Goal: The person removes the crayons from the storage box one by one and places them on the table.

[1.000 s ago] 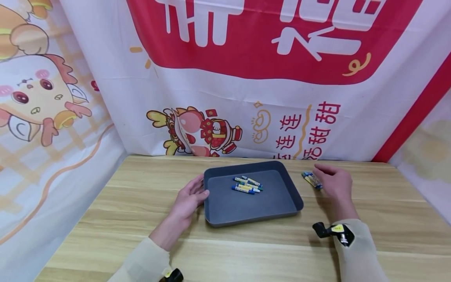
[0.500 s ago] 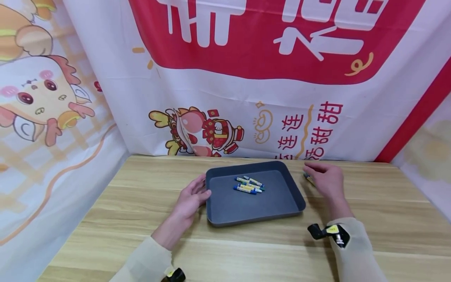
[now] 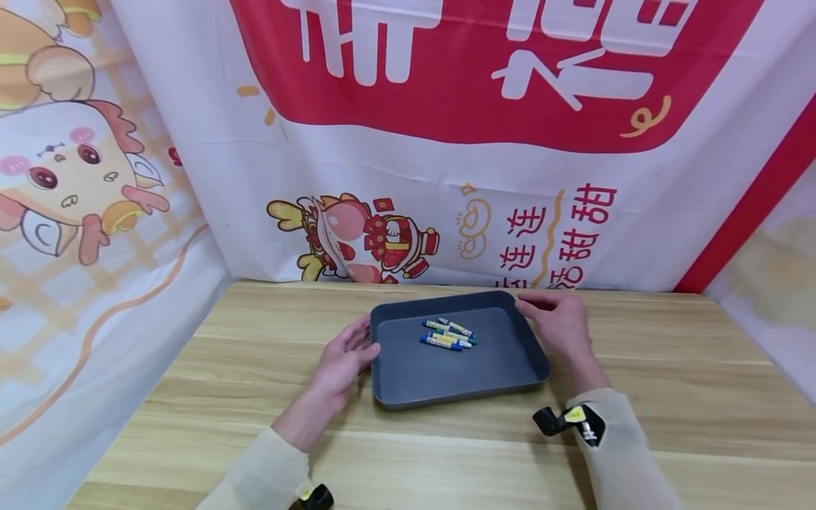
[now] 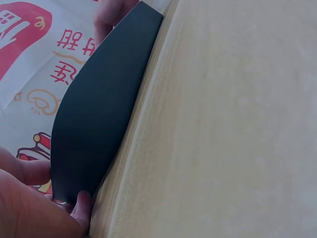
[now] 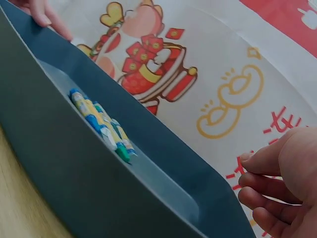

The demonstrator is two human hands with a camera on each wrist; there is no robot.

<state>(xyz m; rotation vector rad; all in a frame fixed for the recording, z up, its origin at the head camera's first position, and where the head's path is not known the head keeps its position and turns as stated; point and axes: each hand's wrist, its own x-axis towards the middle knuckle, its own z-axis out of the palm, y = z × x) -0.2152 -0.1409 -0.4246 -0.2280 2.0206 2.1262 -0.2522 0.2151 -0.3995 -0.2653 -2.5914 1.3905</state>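
Observation:
A dark grey rectangular tray (image 3: 459,368) rests on the wooden table, with several blue, yellow and green crayons (image 3: 446,336) lying in it near the middle. My left hand (image 3: 341,361) holds the tray's left wall, thumb at the rim and fingers along the outside. In the left wrist view this hand (image 4: 34,203) is at the near end of the tray. At the far right corner is my right hand (image 3: 557,326). Its fingers (image 5: 262,198) are loosely bent just beside the wall, nothing visible between them. Whether they touch the rim I cannot tell.
The wooden table (image 3: 395,467) extends in front of and to both sides of the tray. A printed white and red cloth (image 3: 408,163) hangs close behind its back edge. Another printed cloth (image 3: 127,340) lies along the left side.
My right hand has moved left to the tray's right wall. Crayons seen earlier on the table beneath it are now out of sight. The left hand has kept its place at the tray.

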